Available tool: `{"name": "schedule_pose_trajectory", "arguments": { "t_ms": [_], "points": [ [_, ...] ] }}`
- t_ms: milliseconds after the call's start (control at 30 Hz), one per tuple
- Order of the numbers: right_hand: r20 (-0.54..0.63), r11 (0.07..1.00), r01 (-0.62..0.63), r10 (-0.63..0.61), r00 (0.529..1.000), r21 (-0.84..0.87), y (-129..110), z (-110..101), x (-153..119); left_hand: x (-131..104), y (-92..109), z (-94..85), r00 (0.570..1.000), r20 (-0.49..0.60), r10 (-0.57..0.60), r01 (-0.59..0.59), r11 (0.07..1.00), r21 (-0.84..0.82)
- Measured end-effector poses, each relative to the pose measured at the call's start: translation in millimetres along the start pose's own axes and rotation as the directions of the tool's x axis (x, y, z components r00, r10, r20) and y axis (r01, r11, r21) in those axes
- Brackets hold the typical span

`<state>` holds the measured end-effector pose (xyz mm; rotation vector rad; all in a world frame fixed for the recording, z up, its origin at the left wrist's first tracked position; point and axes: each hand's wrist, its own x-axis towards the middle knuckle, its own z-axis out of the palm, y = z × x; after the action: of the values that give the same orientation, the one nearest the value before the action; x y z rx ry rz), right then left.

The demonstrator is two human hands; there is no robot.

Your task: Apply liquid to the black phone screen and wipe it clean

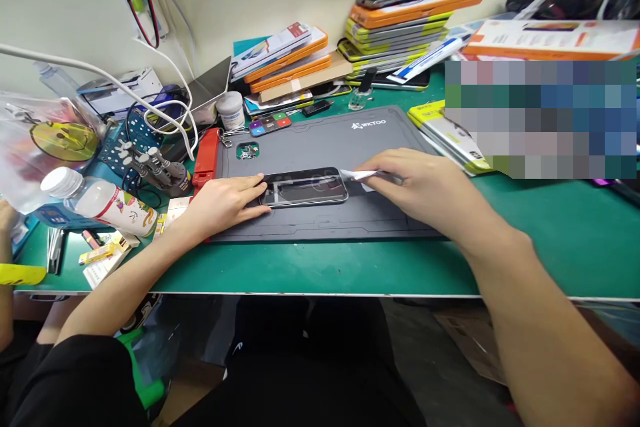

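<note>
A smartphone (305, 187) with a dark, shiny screen lies lengthwise on the grey work mat (320, 227). Fingers and thumb of my left hand (225, 203) grip its left end along the two long edges. At the opposite end, my right hand (413, 180) pinches a thin white pointed piece (356, 175), perhaps film or wipe; its kind is unclear. The tip of that piece reaches the phone's right edge. Part of it is hidden behind my fingers.
A red tool (206, 157) stands on the mat's left side, near a screwdriver holder (163, 170) and a bottle (100, 200). Stacked phone boxes (395, 33) line the wall. A yellow-edged package (450, 137) lies right. Another person's arm (6, 240) shows far left.
</note>
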<state>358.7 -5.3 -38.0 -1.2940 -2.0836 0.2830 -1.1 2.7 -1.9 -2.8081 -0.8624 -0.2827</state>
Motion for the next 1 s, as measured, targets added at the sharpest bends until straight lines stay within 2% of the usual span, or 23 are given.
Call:
{"name": "schedule_pose_trajectory", "arguments": {
  "t_ms": [233, 467, 767, 1000],
  "points": [
    [0.012, 1.0, 0.011, -0.01, 1.0, -0.011, 2.2, 1.3, -0.3, 5.7, -2.8, -5.0, 0.993, 0.062, 0.101, -0.105, 0.993, 0.055],
    [0.034, 0.999, 0.028, -0.027, 0.999, -0.024, 4.9, 2.5, -1.0, 8.5, -5.0, -5.0, 0.99, 0.09, 0.11, -0.117, 0.99, 0.079],
    [0.026, 0.999, 0.029, -0.029, 0.999, -0.014, 12.7, 8.2, -0.7, 7.3, -10.5, -0.6, 0.981, -0.004, 0.195, -0.195, 0.981, -0.021],
    [0.05, 0.999, 0.042, -0.042, 0.998, 0.002, 13.9, 9.3, -0.8, 8.7, -11.2, -4.7, 0.967, -0.044, 0.251, -0.252, 0.968, -0.005]
  ]
}}
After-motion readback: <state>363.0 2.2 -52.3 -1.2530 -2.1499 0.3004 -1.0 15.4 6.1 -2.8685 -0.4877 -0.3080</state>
